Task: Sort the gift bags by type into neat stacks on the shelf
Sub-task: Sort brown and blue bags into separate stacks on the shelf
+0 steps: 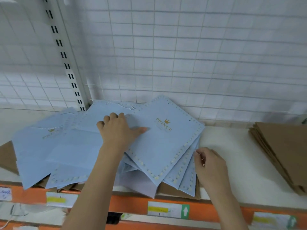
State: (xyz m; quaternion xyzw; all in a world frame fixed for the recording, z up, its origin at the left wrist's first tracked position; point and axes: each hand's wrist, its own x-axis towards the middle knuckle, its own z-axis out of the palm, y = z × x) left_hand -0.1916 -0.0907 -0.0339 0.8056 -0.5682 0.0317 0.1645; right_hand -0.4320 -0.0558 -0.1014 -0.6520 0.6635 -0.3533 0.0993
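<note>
— Where's the left hand (118, 128)?
— Flat, fingers relaxed, pressing the top blue "PRINCE" gift bag (163, 140) on the fanned pile on the shelf (232, 163).
— And the right hand (210, 163)?
— Fingers curled, pinching the blue bags' right edges.

Gift bags (157, 146) lie fanned across the shelf (224, 146) at left, overlapping, their near corners hanging over its front edge. Flat paper bags (179, 188) lie under them. Well apart at the right sits another stack (282, 150), the wire grid (182, 55) behind.
</note>
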